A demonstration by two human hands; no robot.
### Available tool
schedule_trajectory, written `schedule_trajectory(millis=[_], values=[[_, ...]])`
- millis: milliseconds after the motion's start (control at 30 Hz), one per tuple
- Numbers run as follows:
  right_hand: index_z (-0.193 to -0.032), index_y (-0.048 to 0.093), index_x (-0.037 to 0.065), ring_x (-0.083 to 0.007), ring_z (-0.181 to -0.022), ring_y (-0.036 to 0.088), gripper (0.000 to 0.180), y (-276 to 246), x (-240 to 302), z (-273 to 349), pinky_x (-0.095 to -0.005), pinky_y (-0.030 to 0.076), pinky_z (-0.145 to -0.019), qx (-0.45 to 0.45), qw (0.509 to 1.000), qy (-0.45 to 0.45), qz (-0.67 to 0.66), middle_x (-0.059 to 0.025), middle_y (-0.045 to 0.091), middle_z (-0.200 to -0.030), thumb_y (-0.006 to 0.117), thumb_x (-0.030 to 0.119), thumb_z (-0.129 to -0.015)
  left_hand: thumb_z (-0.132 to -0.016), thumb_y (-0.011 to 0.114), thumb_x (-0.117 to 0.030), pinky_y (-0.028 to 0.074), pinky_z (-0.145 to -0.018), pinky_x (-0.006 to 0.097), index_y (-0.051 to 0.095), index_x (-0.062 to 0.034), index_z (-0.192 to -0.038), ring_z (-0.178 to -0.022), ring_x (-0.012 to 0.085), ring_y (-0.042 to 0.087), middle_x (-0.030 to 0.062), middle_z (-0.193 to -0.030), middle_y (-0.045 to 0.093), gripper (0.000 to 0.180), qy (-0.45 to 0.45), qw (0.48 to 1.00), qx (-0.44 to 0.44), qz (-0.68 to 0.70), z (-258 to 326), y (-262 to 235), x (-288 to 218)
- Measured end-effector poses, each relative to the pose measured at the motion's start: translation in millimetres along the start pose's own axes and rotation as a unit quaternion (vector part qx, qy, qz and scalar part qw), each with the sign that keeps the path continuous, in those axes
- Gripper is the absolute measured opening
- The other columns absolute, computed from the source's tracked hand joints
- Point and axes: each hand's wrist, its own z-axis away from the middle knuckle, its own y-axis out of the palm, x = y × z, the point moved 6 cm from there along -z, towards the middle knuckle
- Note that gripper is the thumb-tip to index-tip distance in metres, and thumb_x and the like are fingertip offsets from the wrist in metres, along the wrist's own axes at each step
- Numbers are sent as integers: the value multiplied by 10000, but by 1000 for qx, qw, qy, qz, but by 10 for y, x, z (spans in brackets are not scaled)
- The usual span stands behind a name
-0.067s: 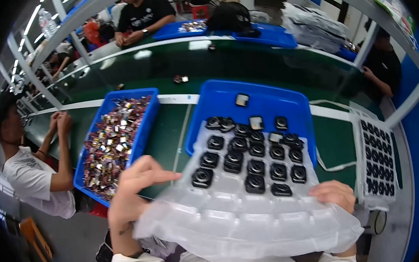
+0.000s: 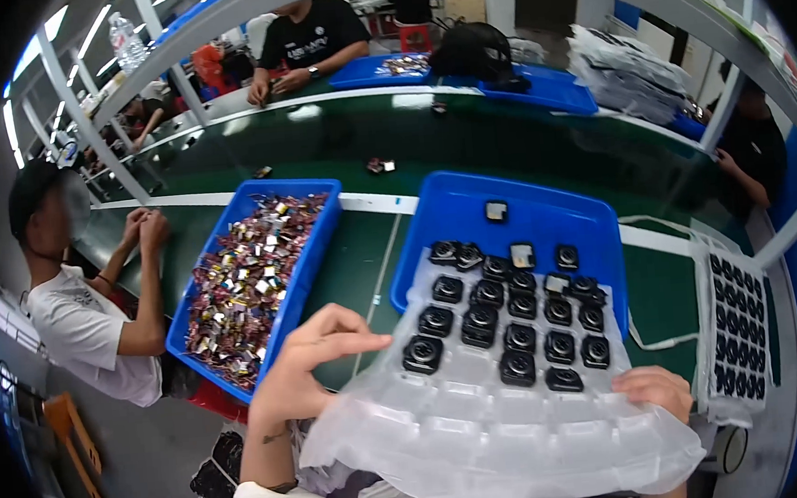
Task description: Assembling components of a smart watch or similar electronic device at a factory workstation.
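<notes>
A translucent white plastic tray [image 2: 488, 429] with moulded pockets slants in front of me, its far part resting in a blue bin [image 2: 414, 212]. Several square black camera-like modules [image 2: 517, 367] fill the far half of the tray, some stacked or tilted; the near pockets hold none. My left hand [image 2: 309, 364] grips the tray's left edge, index finger stretched along it and the other fingers curled, partly hidden. On the right edge, my right hand [image 2: 655, 388] is closed around the tray, fingers on top. A few modules [image 2: 496, 210] lie loose in the bin's far part.
Left of the tray stands a blue bin [image 2: 332, 219] heaped with small wired parts [image 2: 251, 279]. A filled tray of black modules [image 2: 738, 325] lies at the right. A person in white [image 2: 85, 311] works at the left; another in black [image 2: 317, 40] sits across the green bench [image 2: 351, 126].
The whole view has shifted, so everything appears a little farther right and lower. Both hands stay on the tray, and the modules keep their places.
</notes>
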Motion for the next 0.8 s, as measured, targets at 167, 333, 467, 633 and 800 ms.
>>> schedule_trajectory(millis=[167,333,467,633,800], values=[[-861,485,-3,-335,-709,677,231,-59,-116,119,-381,556,-607,34,997,17,-72,-212,651,-785,655,126,-773,-625,785,-183,452,-874,362,664,-143,-1144,-1064,267,524,86,-1188,579,535,35,997,66,-8,79,208,83],[-838,473,2,-315,-717,678,237,-31,-205,115,-368,556,-603,71,995,-8,-68,-206,650,-767,663,126,-768,-680,738,-124,460,-890,371,698,-112,-1017,-1048,260,550,64,-1102,624,339,108,992,24,-55,41,321,244],[-837,495,15,-300,-734,645,280,-7,-209,142,-363,528,-633,64,997,3,-44,-191,656,-830,694,164,-708,-696,728,-116,483,-880,383,700,-89,-964,-1018,273,598,60,-1017,658,271,156,987,-35,-27,-39,287,262],[-742,598,26,-294,-743,615,246,129,-228,103,-333,497,-622,81,988,18,133,-111,644,-784,697,127,-541,-687,748,-108,512,-827,371,697,-75,-921,-966,264,628,77,-1005,661,242,177,982,-61,-25,-78,298,201],[-746,606,23,-285,-680,636,197,72,-273,121,-334,508,-589,67,987,-38,140,-124,647,-765,684,117,-592,-681,754,-93,515,-780,336,673,-44,-868,-916,250,635,95,-944,641,209,171,981,-86,-17,-141,291,215]])
